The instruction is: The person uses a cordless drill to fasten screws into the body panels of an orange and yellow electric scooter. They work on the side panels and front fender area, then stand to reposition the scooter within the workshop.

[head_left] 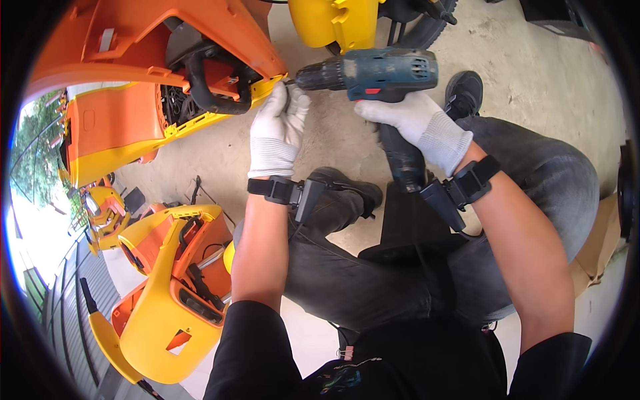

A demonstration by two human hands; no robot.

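Gripping the blue drill (393, 72) by its handle, your gloved right hand (420, 123) is closed firmly round it, the chuck aimed left at the yellow edge (262, 91) of the orange shell (227, 30). Your gloved left hand (279, 127) sits half-curled (whether it pinches anything, I cannot tell) beside the drill's tip, at that edge.

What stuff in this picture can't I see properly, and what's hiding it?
Head view: power drill, its tip too small to make out beside the left hand.
Head view: right hand, some fingers hidden by the hand itself and the drill.
Head view: black tyre, cut off by the top edge.
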